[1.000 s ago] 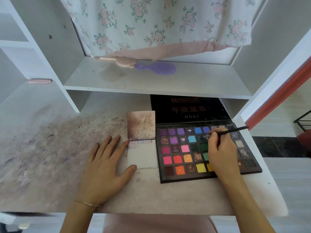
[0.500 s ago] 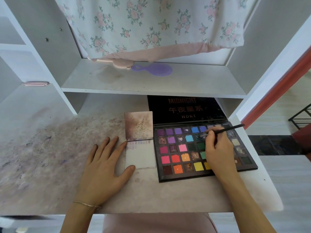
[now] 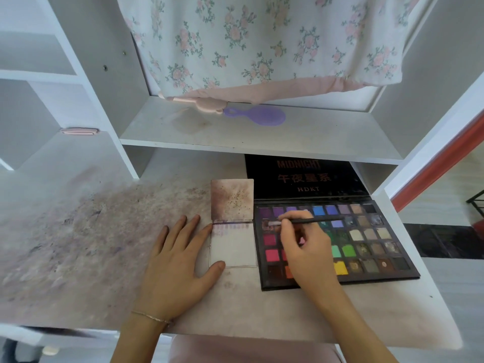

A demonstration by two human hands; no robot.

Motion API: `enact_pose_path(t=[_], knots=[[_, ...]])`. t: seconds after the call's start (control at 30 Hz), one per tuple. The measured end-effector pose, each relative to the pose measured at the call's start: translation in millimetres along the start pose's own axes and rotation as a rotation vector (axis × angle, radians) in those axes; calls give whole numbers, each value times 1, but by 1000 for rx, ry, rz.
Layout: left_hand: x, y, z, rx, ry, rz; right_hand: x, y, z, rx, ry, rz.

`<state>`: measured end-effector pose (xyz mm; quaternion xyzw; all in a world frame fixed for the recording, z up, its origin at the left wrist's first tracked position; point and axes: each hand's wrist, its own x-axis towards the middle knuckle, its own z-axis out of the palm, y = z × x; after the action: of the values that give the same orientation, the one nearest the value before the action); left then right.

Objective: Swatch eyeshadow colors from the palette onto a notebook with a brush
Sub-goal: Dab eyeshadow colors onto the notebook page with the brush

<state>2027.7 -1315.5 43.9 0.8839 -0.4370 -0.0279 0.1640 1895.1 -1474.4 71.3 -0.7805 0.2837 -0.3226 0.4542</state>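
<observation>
On the stained desk (image 3: 78,231) the open eyeshadow palette (image 3: 366,247) lies just right of the small notebook (image 3: 233,247), touching it. Right hand (image 3: 306,255) pinches a thin brush (image 3: 311,220), bristles over the second-row pans at the palette's left side, though blur hides whether they touch. Left hand (image 3: 178,260) lies flat, fingers spread, thumb resting on the notebook's lower corner. This looks like the colour-loading step; next, the brush must cross left to the page below the faint swatches.

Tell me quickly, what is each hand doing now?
Left hand: open, flat on the desk, touching the notebook.
Right hand: holding the brush.
</observation>
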Motion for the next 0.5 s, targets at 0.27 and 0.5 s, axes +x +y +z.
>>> enact_pose_path(t=[0.27, 0.5], knots=[[0, -1, 0, 6, 13, 4, 3, -12, 42, -38, -168, -35], [-1, -2, 0, 27, 10, 0, 5, -5, 45, -68, -164, -18]])
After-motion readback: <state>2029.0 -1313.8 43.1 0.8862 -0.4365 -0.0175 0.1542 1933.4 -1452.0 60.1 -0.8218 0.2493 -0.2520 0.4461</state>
